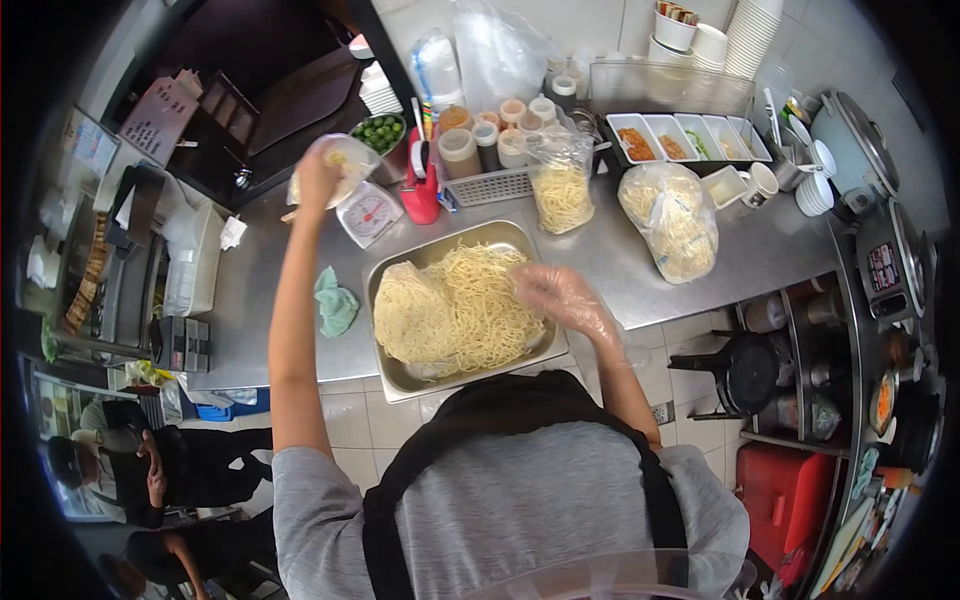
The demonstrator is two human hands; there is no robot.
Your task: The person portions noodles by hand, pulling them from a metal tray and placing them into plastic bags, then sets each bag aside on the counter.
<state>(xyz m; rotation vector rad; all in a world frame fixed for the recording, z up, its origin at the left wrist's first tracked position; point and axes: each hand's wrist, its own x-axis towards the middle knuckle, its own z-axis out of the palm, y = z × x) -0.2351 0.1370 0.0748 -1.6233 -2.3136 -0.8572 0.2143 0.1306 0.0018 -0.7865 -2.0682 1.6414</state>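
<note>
My left hand (318, 180) reaches forward to the kitchen scale (369, 216) and grips the edge of a clear plastic bag (352, 172) with a little pale food in it. My right hand (562, 296), in a clear plastic glove, is over the right side of a metal tray (550, 350), its fingers at the noodles; blur hides whether they pinch any. In the tray, loose yellow noodles (490, 310) lie beside a paler, compact noodle mass (410, 315) on the left. A green cloth (336, 302) is crumpled left of the tray.
Behind the tray stand a basket of sauce bottles (490, 187), a red container (421, 195) and a bowl of green limes (379, 132). Bagged noodles (562, 195) and a larger bag (672, 222) sit to the right. Two people (150, 470) are at the lower left.
</note>
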